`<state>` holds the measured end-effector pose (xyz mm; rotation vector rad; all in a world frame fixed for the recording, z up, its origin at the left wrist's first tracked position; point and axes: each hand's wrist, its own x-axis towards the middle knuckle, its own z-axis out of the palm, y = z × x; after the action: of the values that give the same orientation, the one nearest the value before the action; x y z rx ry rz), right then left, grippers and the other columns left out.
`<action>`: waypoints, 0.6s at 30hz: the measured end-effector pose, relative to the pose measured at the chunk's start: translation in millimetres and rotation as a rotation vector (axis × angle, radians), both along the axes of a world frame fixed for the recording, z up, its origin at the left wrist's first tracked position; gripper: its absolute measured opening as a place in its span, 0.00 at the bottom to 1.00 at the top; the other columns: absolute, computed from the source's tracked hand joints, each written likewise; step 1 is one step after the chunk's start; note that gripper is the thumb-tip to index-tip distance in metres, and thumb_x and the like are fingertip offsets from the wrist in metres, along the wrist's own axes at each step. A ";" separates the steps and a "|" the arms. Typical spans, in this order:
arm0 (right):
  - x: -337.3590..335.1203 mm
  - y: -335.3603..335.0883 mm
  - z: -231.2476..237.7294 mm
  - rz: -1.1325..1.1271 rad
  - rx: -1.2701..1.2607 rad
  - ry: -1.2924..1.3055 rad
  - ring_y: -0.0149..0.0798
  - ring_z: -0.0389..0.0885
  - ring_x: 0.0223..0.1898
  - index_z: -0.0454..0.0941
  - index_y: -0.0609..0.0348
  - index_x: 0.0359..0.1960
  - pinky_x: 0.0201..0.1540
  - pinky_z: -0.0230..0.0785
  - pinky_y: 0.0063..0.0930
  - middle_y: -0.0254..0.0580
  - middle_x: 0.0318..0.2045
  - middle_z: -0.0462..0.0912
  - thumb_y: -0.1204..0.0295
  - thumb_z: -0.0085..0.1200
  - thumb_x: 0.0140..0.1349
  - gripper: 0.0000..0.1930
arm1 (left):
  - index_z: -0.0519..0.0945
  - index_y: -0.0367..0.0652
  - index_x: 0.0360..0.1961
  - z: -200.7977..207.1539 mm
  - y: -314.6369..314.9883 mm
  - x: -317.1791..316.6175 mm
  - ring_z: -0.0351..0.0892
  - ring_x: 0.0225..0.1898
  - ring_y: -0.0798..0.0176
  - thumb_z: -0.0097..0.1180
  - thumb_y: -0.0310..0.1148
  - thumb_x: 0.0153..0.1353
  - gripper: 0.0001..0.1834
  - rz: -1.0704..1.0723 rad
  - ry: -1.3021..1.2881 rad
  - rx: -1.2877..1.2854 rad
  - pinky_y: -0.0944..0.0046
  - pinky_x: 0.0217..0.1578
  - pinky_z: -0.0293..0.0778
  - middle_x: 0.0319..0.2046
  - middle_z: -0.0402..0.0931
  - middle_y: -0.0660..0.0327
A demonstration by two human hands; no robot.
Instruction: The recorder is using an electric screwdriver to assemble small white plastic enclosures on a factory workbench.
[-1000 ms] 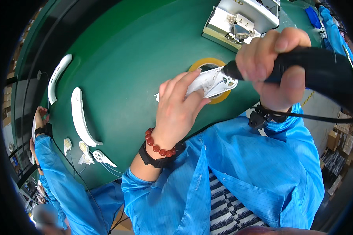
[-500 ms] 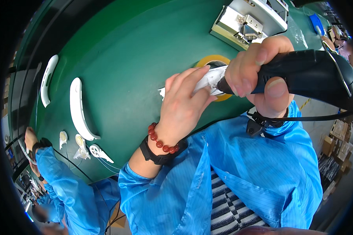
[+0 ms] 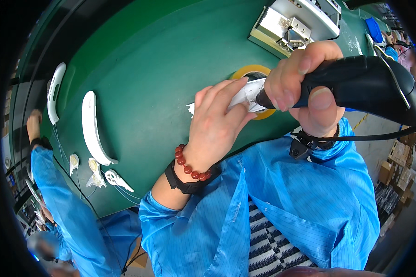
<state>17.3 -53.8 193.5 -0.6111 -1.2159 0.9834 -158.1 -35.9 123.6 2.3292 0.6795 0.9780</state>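
Observation:
My right hand [image 3: 305,87] is wrapped round a black electric screwdriver [image 3: 360,87], held nearly level. Its tip meets a white plastic part [image 3: 247,96]. My left hand [image 3: 219,111] grips that part, with the fingers over its far side and the thumb on the near side. Much of the part is hidden beneath the left hand. Below and behind it, a roll of yellow tape [image 3: 239,73] lies on the green table mat [image 3: 162,60].
Two curved white covers [image 3: 93,129] lie at the left. Several small white parts with thin cables [image 3: 118,180] lie near the front edge. A metal-and-white fixture [image 3: 291,32] stands at the far right. A co-worker's hand [image 3: 33,124] reaches in at the left edge.
The co-worker's arm at the left has moved farther along the table edge. The rear of my screwdriver has shifted slightly; my left hand stays in place on the white part.

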 end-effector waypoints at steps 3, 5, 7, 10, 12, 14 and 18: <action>5.0 -5.7 12.8 -0.038 -0.106 -0.235 0.30 0.72 0.23 0.64 0.58 0.46 0.28 0.66 0.27 0.36 0.24 0.73 0.54 0.58 0.65 0.23 | 0.83 0.38 0.30 3.3 0.3 0.4 0.76 0.54 0.48 0.71 0.31 0.42 0.14 -0.005 0.003 0.003 0.52 0.50 0.70 0.52 0.77 0.53; 3.1 -7.9 13.4 -0.026 -0.120 -0.247 0.31 0.72 0.24 0.64 0.58 0.46 0.29 0.67 0.28 0.37 0.25 0.73 0.56 0.60 0.64 0.22 | 0.83 0.38 0.30 1.7 0.2 -0.4 0.76 0.53 0.48 0.71 0.31 0.42 0.14 -0.006 0.004 0.002 0.52 0.50 0.70 0.52 0.77 0.53; 3.6 -8.9 14.6 -0.014 -0.135 -0.258 0.32 0.73 0.25 0.64 0.58 0.46 0.30 0.67 0.28 0.37 0.25 0.74 0.57 0.61 0.64 0.22 | 0.79 0.40 0.26 -0.5 -0.7 -0.6 0.74 0.55 0.52 0.69 0.32 0.46 0.11 0.007 -0.005 -0.003 0.53 0.53 0.67 0.54 0.77 0.55; 9.9 -11.1 28.2 0.171 -0.140 -0.521 0.35 0.75 0.31 0.64 0.57 0.46 0.36 0.71 0.33 0.41 0.28 0.76 0.66 0.62 0.63 0.19 | 0.79 0.39 0.25 1.6 1.2 -2.1 0.74 0.55 0.52 0.69 0.32 0.45 0.11 -0.011 0.014 -0.016 0.53 0.53 0.67 0.54 0.76 0.55; 7.9 -13.1 18.3 0.122 -0.061 -0.525 0.36 0.75 0.31 0.63 0.57 0.46 0.36 0.71 0.34 0.41 0.29 0.76 0.67 0.62 0.63 0.19 | 0.79 0.39 0.26 3.0 3.3 -0.5 0.74 0.55 0.52 0.69 0.32 0.45 0.11 -0.018 0.015 -0.012 0.53 0.53 0.66 0.54 0.76 0.55; 6.6 -13.1 16.7 0.122 0.011 -0.569 0.36 0.75 0.31 0.62 0.58 0.46 0.36 0.71 0.34 0.42 0.31 0.76 0.71 0.63 0.61 0.20 | 0.80 0.39 0.26 2.7 1.6 -3.8 0.74 0.55 0.52 0.69 0.32 0.45 0.11 -0.006 0.021 -0.009 0.53 0.53 0.66 0.55 0.76 0.55; 11.0 -13.8 21.7 0.265 -0.052 -0.430 0.36 0.75 0.31 0.64 0.57 0.46 0.35 0.71 0.33 0.42 0.30 0.77 0.69 0.65 0.60 0.21 | 0.81 0.40 0.29 7.0 -1.0 -7.4 0.73 0.54 0.51 0.69 0.32 0.46 0.11 0.023 0.071 -0.032 0.53 0.53 0.66 0.55 0.75 0.55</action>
<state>28.3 -67.6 215.2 -0.7399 -1.6872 1.1426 -165.5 -36.9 130.6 2.3427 0.7466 0.8920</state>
